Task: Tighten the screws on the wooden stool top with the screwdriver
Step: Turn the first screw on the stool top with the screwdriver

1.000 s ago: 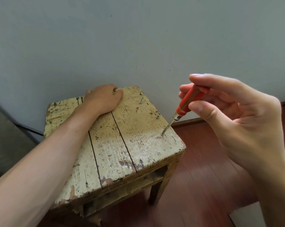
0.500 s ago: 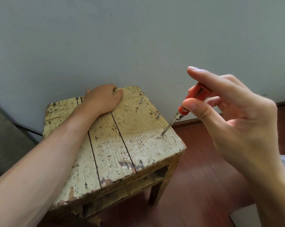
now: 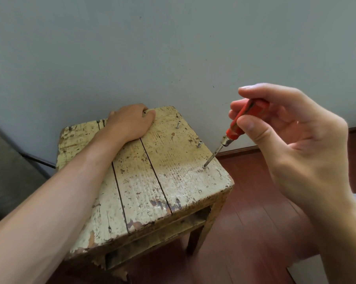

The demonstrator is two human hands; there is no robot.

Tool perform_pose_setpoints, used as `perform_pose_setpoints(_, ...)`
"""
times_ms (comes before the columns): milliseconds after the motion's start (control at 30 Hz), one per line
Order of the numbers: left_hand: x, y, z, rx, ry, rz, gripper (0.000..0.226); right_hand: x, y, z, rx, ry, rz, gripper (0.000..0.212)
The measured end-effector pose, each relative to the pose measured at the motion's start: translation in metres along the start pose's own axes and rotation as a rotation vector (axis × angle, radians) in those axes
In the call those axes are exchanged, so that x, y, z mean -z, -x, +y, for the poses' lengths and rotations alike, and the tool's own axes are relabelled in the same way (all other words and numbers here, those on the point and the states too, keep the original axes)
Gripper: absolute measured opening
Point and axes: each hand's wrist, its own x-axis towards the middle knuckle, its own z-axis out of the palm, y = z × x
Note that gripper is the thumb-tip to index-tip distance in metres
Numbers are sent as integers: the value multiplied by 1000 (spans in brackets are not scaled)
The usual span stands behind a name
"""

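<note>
Nothing legible shows in the view: no text, label, brand, number or sign. The orange handle of the screwdriver has a darker strip along it, but no mark on it can be made out. The worn, pale paint of the stool top carries only chips, scratches and stains.

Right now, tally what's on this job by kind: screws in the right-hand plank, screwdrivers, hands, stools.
Silver metal screws: 3 (far raised screw, near raised screw, screw under the tip)
Red-handled screwdriver: 1
Bare hands: 2 (left hand, right hand)
Worn cream-painted wooden stool: 1
Total: 7
</note>
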Motion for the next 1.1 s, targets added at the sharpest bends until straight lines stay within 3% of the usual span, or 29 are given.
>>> perform_pose_setpoints(267,0,1,1,-4,2,4,55,-6,-2,14,15,78,143,29)
perform_pose_setpoints(467,0,1,1,-10,0,6,53,15,2,17,-65,-94,-39,42)
perform_pose_setpoints(600,0,1,1,-9,2,6,53,13,5,14,-63,-138,-50,49)
perform_pose_setpoints(800,0,1,0,-10,3,9,53,4,2,9,-35,-94,22,35)
perform_pose_setpoints(1100,-1,0,0,-1,-5,13,54,-8,2,9,-5,79,123,34)
